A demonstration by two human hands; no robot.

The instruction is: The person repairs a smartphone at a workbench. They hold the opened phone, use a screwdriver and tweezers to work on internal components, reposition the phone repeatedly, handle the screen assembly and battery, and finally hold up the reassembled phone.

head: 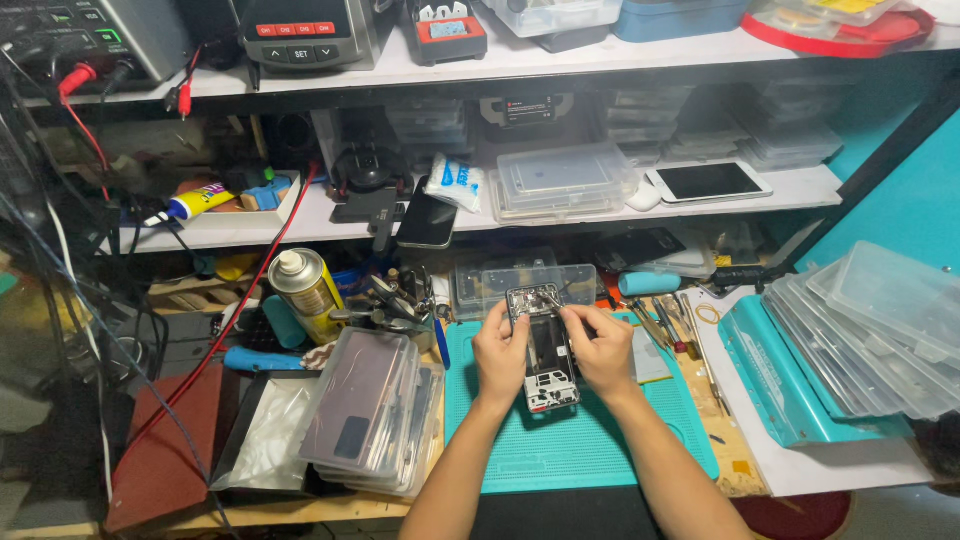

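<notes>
light: bright overhead, even | shadows: dark left edge, under shelves | glare: plastic cases | focus: sharp, edges slightly warped

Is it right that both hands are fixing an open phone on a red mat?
Not quite: the head view shows the mat is teal, not red. Both the left hand and the right hand do work on the open phone over it.

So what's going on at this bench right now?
A person works on an opened phone lying on a teal mat. The left hand steadies its side; the right hand holds a thin tool at the phone's upper end. Stacks of clear cases lie to the left, a spray can behind them.
</notes>
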